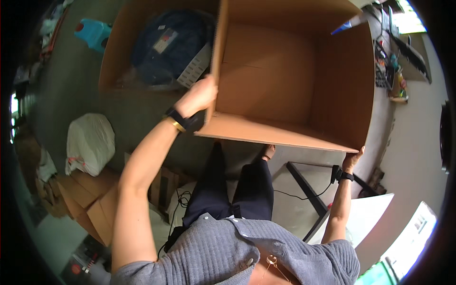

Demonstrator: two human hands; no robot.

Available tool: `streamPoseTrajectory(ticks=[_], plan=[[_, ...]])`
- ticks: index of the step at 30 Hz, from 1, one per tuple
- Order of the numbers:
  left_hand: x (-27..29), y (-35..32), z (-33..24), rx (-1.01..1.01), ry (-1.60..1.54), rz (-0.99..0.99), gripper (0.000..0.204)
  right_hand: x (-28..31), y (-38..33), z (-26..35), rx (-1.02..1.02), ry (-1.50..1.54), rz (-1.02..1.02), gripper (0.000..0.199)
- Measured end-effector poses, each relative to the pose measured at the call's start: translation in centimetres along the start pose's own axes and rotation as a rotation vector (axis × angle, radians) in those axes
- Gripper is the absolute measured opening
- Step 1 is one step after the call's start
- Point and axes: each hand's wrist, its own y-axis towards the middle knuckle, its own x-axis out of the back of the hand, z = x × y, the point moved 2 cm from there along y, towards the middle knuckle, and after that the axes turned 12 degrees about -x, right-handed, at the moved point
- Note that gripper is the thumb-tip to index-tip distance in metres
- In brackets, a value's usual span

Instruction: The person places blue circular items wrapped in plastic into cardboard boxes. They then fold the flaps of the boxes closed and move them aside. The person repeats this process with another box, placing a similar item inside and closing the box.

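Observation:
An open cardboard box [268, 71] with nothing visible inside is held up in front of me. My left hand [200, 96] is closed on its left wall near the front corner. At the front right corner, my right hand [353, 160] grips the box from outside and below, its fingers partly hidden. Beside and beyond my left hand is a second cardboard box [110, 66]. Inside that one lie a round dark blue bundle [147, 50] in clear plastic and a white perforated piece [195, 66].
A turquoise plastic container [94, 34] stands left of the second box. A stuffed white bag [90, 142] and opened cardboard [90, 199] lie on the floor at left. Right of my legs are a black metal frame [304, 183] and a cable [299, 195]. A black crate [384, 66] stands far right.

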Motion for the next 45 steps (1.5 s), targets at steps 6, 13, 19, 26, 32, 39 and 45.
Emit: streamPoseTrajectory(ticks=[6, 13, 19, 26, 32, 39, 45], plan=[[-2.9, -0.8, -1.5, -0.122, 0.42, -0.34, 0.048, 4.3, 0.8, 3.3, -0.297, -0.166, -0.029, 0.072], [-2.2, -1.9, -5.5, 0.004, 0.034, -0.427, 0.044, 6.4, 1.4, 3.5, -0.349, -0.493, -0.191, 0.076], [-0.1, 0.9, -2.2, -0.001, -0.058, -0.458, 0.044, 6.6, 3.1, 3.1, -0.089, -0.397, -0.318, 0.023], [3.2, 2.3, 1.5, -0.031, -0.284, -0.052, 0.056, 8.4, 4.9, 5.2, -0.003, -0.616, -0.465, 0.015], [2.3, -0.2, 3.5, 0.111, -0.494, 0.002, 0.074, 1.4, -1.3, 2.8, -0.147, -0.311, -0.361, 0.015], [1.8, -1.3, 3.9, 0.106, -0.656, -0.041, 0.078, 0.0, -2.5, 3.5, -0.143, -0.349, -0.306, 0.015], [1.8, -2.0, 2.0, 0.123, -0.639, -0.163, 0.078, 4.6, 0.6, 4.1, -0.248, -0.389, -0.285, 0.05]])
